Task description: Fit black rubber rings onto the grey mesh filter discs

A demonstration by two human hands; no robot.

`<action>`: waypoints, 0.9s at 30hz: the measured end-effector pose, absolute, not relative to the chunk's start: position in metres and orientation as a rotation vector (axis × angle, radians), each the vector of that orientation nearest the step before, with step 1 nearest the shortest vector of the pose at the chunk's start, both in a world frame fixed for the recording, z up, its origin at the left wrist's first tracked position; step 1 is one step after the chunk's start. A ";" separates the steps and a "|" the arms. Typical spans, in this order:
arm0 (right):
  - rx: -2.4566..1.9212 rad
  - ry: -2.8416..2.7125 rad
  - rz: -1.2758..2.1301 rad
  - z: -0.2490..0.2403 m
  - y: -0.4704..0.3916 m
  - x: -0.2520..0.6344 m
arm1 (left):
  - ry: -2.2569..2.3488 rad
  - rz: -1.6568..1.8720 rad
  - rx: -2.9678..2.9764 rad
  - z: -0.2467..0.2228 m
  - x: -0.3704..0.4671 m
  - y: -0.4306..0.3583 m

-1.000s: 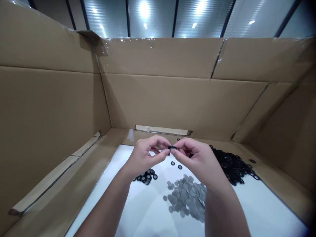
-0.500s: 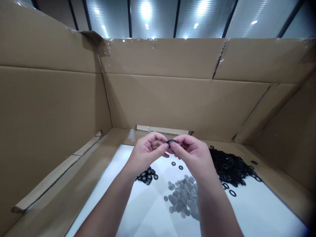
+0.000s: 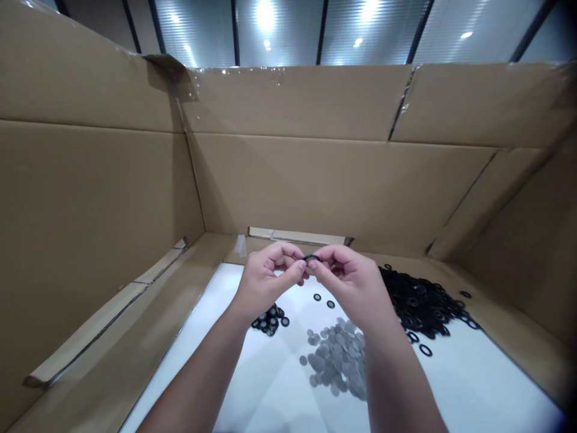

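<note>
Between the fingertips of both hands, above the white board [image 3: 261,385], is a small black ring [image 3: 311,258] with a grey disc inside or against it; how the disc sits I cannot tell. My left hand [image 3: 270,273] pinches its left side, and my right hand [image 3: 349,279] grips the right side. Below the right wrist lies a loose pile of grey discs [image 3: 336,355]. Black rings [image 3: 419,304] are heaped at the right, partly hidden by my right hand. By my left wrist sits a smaller cluster of black rings with grey centres [image 3: 270,322].
Two more grey-centred rings [image 3: 330,304] lie apart near the middle of the board. Tall cardboard walls [image 3: 293,186] enclose the back and sides. A folded cardboard strip [image 3: 297,236] runs along the back edge, another [image 3: 117,310] along the left.
Both hands still hold the ring at nearly the same place. The ring has tilted slightly and the fingertips have shifted a little around it.
</note>
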State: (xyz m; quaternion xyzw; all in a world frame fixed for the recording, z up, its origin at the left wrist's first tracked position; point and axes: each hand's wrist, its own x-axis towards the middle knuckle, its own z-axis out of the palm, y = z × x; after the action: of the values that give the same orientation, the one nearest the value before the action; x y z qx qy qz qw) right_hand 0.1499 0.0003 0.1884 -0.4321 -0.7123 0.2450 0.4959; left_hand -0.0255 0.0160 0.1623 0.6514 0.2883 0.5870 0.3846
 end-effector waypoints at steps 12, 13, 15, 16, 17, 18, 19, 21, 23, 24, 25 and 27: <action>-1.070 -1.772 0.413 0.190 -0.007 0.145 | 0.854 1.544 1.739 0.166 -0.023 0.010; -1.075 -1.773 0.411 0.191 -0.008 0.145 | 0.855 1.549 1.743 0.166 -0.023 0.010; -1.079 -1.772 0.394 0.192 -0.010 0.144 | 0.854 1.558 1.743 0.165 -0.023 0.010; -1.082 -1.767 0.373 0.192 -0.010 0.144 | 0.854 1.559 1.747 0.164 -0.023 0.010; -1.085 -1.761 0.349 0.192 -0.011 0.144 | 0.853 1.561 1.757 0.164 -0.023 0.010; -1.087 -1.759 0.333 0.192 -0.011 0.144 | 0.855 1.563 1.776 0.163 -0.024 0.011; -1.089 -1.758 0.331 0.192 -0.011 0.144 | 0.862 1.563 1.801 0.164 -0.026 0.011; -1.092 -1.766 0.387 0.192 -0.011 0.145 | 0.885 1.542 1.851 0.165 -0.029 0.012; -1.094 -1.775 0.484 0.192 -0.009 0.147 | 0.900 1.483 1.883 0.167 -0.034 0.014; -1.096 -1.774 0.529 0.191 -0.008 0.147 | 0.899 1.444 1.888 0.169 -0.036 0.014; -1.094 -1.766 0.566 0.190 -0.007 0.147 | 0.890 1.411 1.882 0.170 -0.038 0.015; -1.070 -1.725 0.633 0.188 -0.005 0.146 | 0.852 1.372 1.829 0.171 -0.040 0.015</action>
State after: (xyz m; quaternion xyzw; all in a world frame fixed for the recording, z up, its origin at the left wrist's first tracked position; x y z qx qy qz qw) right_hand 0.1464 -0.0048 0.1878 -0.4397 -0.7091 0.2600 0.4861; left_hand -0.0403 0.0153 0.1711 0.7038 0.3278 0.5283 0.3437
